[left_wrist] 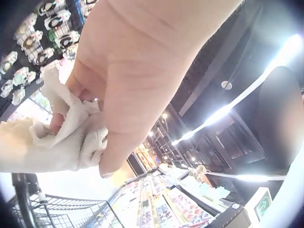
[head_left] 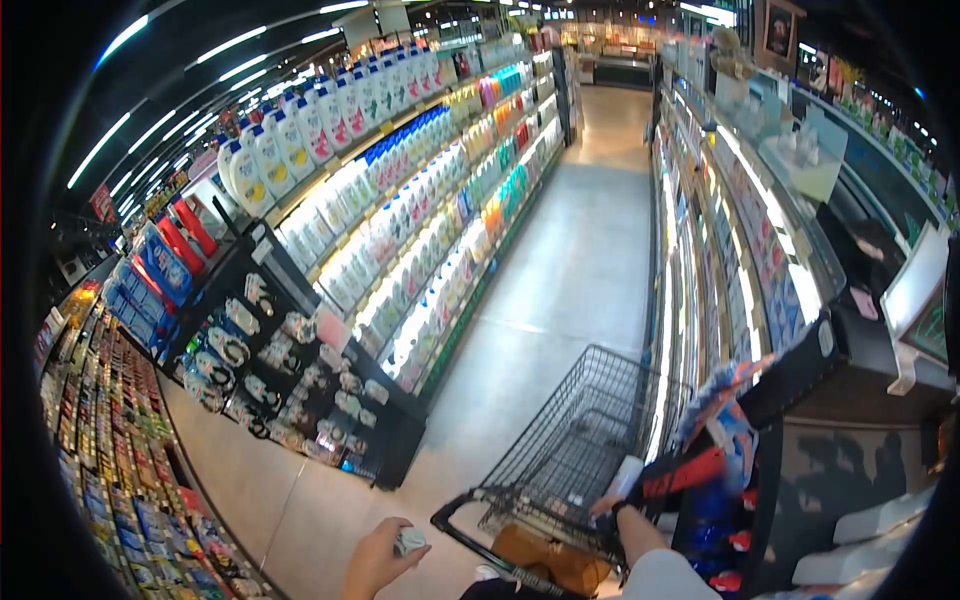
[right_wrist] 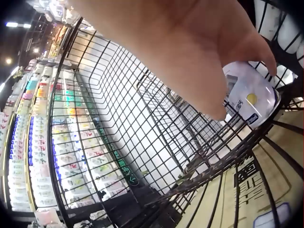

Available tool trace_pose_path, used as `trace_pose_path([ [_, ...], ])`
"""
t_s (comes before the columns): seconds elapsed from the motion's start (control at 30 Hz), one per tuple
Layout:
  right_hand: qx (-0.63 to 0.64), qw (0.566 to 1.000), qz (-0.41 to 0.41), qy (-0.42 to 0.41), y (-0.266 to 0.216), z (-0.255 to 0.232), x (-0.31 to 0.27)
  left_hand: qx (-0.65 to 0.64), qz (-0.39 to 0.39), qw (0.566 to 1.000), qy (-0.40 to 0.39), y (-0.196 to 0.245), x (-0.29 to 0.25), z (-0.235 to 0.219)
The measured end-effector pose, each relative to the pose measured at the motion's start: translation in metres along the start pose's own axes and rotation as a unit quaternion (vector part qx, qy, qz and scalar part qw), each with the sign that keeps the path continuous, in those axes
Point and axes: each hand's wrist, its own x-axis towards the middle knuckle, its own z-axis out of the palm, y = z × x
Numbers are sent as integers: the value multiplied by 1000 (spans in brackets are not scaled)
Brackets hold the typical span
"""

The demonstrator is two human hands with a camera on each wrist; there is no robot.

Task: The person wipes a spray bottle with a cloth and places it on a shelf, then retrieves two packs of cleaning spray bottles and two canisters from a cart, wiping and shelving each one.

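My left hand (head_left: 380, 560) (left_wrist: 135, 66) pinches a crumpled whitish cloth (head_left: 408, 541) (left_wrist: 78, 140), its folds bunched between thumb and fingers, left of the cart handle (head_left: 465, 510). Over the near right part of the black wire cart (head_left: 590, 410) (right_wrist: 128, 90), my right hand (head_left: 610, 507) (right_wrist: 190, 52) grips a white package (head_left: 628, 477) (right_wrist: 251, 97) with a yellow dot and dark print. Its thumb and fingers lie on both sides of the package; part of it is hidden behind the hand.
Lit shelves of bottles (head_left: 400, 190) line the aisle's left side, ending in a black rack (head_left: 280, 370) of hanging accessories. More shelves (head_left: 700, 220) run close along the cart's right. Pale floor (head_left: 570, 250) stretches ahead. A brown printed item (head_left: 550, 560) (right_wrist: 247, 190) is by the cart's near end.
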Motion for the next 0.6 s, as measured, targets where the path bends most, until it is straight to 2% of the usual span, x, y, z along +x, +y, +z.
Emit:
trace_pose_path([
  [0.1,181,969,170,0,-38,-23,-59,5,57,998,-24,9,43,-3],
  [0.2,274,928,249,49,-48,-40,-87,66,155,985,-26,-1,83,4],
  [0.27,312,900,289,95,-56,-46,-103,39,178,983,-38,-2,98,3],
  [0.37,366,843,326,221,-81,-59,-134,16,233,971,-53,-17,124,-1],
  [0.47,442,755,361,322,-135,-97,-184,-18,299,951,-71,-23,146,-9],
  [0.53,456,728,379,343,-143,-111,-206,-48,361,927,-85,-34,173,-9],
  [0.57,455,730,375,344,-154,-120,-222,-33,361,927,-92,-31,177,-14],
  [0.6,496,712,337,364,-157,-121,-233,-31,372,923,-97,-32,182,-13],
])
